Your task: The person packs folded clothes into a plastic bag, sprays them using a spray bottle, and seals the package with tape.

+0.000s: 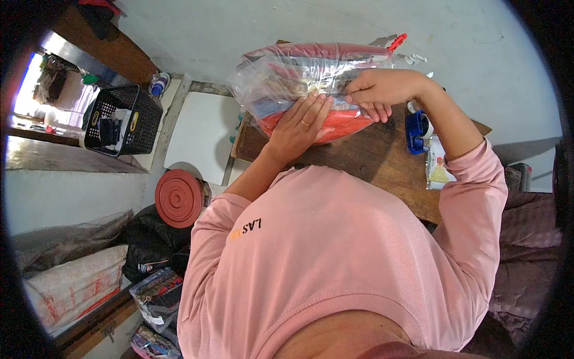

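A clear plastic bag (257,90) with folded red, orange and grey-blue cloth inside lies on the wooden table (382,158), against the wall. My left hand (301,122), with a ring on one finger, lies flat on the bag's near side, fingers stretched out over the orange cloth (344,124). On the right side of the bag, my right hand (385,90) has thumb and forefinger pinched on the plastic film, its other fingers curled below. Close to my right forearm stands a blue tape dispenser (414,133).
A small printed packet (439,167) lies at the table's right edge. Behind the bag a red clip-like item (397,42) sticks up. To the left are a black basket (122,119), a round red lid (179,198) and black bags (155,239). Dark quilted fabric (526,257) is at right.
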Available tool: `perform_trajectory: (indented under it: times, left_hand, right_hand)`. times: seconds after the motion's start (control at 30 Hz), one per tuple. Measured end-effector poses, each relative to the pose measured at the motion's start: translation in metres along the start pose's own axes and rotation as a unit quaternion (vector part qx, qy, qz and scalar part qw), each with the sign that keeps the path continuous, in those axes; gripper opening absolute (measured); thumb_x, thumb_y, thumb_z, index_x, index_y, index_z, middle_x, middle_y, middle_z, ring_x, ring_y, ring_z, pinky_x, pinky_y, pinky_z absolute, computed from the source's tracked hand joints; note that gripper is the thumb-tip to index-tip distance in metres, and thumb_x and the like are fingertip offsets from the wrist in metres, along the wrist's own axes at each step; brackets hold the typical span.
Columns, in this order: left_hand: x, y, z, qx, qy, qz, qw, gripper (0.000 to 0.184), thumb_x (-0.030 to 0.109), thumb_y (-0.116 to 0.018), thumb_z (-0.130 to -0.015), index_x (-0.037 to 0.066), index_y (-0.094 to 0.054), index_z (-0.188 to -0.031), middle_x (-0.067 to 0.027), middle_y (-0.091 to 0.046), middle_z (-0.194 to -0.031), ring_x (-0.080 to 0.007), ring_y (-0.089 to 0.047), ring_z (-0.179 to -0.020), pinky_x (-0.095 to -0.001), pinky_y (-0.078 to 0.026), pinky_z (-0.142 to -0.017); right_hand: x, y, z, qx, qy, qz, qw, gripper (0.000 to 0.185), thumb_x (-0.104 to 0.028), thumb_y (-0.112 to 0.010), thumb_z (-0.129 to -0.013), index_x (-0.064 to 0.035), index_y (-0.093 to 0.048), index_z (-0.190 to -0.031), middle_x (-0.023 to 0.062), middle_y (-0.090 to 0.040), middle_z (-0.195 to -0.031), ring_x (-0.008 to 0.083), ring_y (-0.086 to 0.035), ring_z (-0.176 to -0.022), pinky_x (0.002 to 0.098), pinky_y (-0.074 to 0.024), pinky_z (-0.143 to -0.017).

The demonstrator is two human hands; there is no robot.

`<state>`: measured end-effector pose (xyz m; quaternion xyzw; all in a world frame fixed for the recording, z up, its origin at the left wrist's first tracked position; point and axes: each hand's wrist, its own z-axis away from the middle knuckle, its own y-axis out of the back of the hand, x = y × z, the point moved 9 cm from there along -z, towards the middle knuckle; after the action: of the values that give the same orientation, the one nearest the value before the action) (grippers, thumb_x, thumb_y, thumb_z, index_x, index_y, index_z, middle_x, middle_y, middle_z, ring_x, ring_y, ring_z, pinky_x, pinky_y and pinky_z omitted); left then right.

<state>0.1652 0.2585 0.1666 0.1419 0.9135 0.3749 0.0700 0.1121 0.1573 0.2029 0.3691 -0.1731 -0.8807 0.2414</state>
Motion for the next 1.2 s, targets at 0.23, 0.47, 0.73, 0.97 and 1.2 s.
perform_trajectory:
  times: [0.23,0.47,0.73,0.97,1.2]
  left_hand:
    - [-0.002,-0.001,0.002,0.023,-0.004,0.022,0.999,0.060,0.035,-0.069,-0.075,0.004,-0.048,-0.121,-0.0107,-0.049,-0.123,-0.0259,-0.050,-0.115,-0.0385,-0.042,-0.097]
    - [-0.002,0.000,0.002,0.014,0.001,0.051,0.999,0.053,0.027,-0.066,-0.076,0.009,-0.050,-0.124,-0.0127,-0.048,-0.125,-0.0294,-0.048,-0.116,-0.0408,-0.040,-0.098]
    - [-0.003,-0.004,0.001,-0.049,0.028,0.035,0.998,0.055,0.032,-0.071,-0.073,0.011,-0.054,-0.122,-0.0118,-0.049,-0.125,-0.0300,-0.048,-0.116,-0.0430,-0.041,-0.096]
    - [0.002,-0.005,0.003,-0.023,0.014,0.007,1.000,0.061,0.033,-0.071,-0.074,0.008,-0.051,-0.125,-0.0127,-0.043,-0.130,-0.0313,-0.044,-0.120,-0.0457,-0.039,-0.096]
    - [0.000,-0.006,-0.004,-0.020,0.012,-0.002,1.000,0.056,0.034,-0.070,-0.075,0.009,-0.053,-0.123,-0.0115,-0.044,-0.127,-0.0298,-0.045,-0.118,-0.0437,-0.042,-0.095]
  right_hand:
    - [0.005,0.000,-0.007,0.032,-0.047,0.061,0.997,0.036,-0.027,-0.039,-0.094,-0.0001,-0.052,-0.073,0.0098,-0.060,-0.058,0.0173,-0.061,-0.047,0.0285,-0.0483,-0.042]
    - [-0.002,0.005,0.000,0.138,-0.062,0.164,0.975,0.033,-0.025,-0.045,-0.090,0.0016,-0.055,-0.074,0.0117,-0.059,-0.056,0.0199,-0.060,-0.046,0.0320,-0.0495,-0.048]
    - [0.009,0.022,0.050,0.401,-0.021,0.412,0.818,0.034,-0.034,-0.058,-0.085,-0.0011,-0.060,-0.078,0.0105,-0.058,-0.057,0.0211,-0.062,-0.057,0.0331,-0.0477,-0.052]
    - [0.205,0.030,0.207,0.711,-0.061,-0.118,0.690,0.039,-0.039,-0.055,-0.088,-0.0008,-0.060,-0.086,0.0099,-0.061,-0.068,0.0170,-0.058,-0.059,0.0305,-0.0455,-0.055]
    - [0.444,-0.124,0.120,0.660,-0.230,-0.156,0.697,0.051,-0.042,-0.052,-0.087,-0.0002,-0.054,-0.118,0.0263,-0.060,-0.106,0.0389,-0.057,-0.101,0.0411,-0.0431,-0.087]
